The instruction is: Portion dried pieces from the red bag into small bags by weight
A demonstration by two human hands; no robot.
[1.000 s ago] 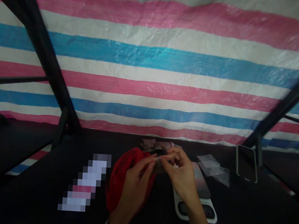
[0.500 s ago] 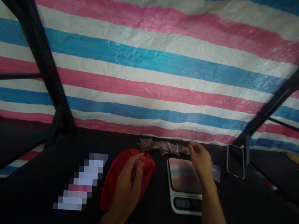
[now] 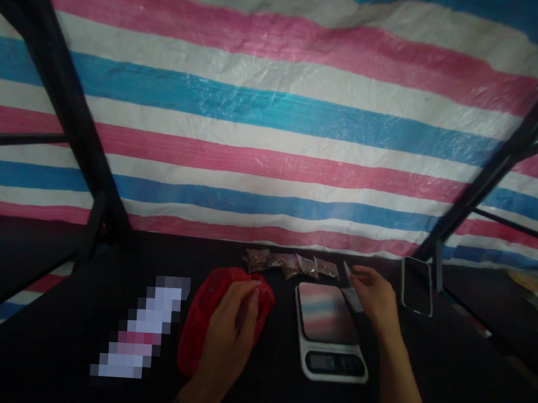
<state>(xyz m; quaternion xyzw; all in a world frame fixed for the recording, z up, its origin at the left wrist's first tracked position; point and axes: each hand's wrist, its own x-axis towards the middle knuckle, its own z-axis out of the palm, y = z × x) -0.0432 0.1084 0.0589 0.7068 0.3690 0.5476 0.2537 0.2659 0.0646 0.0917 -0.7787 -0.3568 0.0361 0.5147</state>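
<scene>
My left hand (image 3: pixel 229 327) rests on a crumpled red plastic bag (image 3: pixel 202 319), its fingers curled into the bag's top. My right hand (image 3: pixel 375 299) is raised just right of a white digital kitchen scale (image 3: pixel 326 357) with a glossy platform reflecting the striped sheet. A small clear plastic bag (image 3: pixel 352 298) seems pinched in its fingers, above the platform's right corner. Behind the scale lies a row of several small packets with dark contents (image 3: pixel 287 264), out of reach of both hands.
A dark table (image 3: pixel 270 250) carries everything. A pale-edged dark rectangular slab (image 3: pixel 416 286) stands at right, and a pixelated object (image 3: pixel 145 328) lies at left. Black metal posts (image 3: pixel 61 97) and a pink, white and blue striped tarp (image 3: pixel 275 104) stand behind.
My hands have moved apart from working together over the red bag. The scale is now uncovered, the packets lie in a row, and the clear bag has come into my right hand.
</scene>
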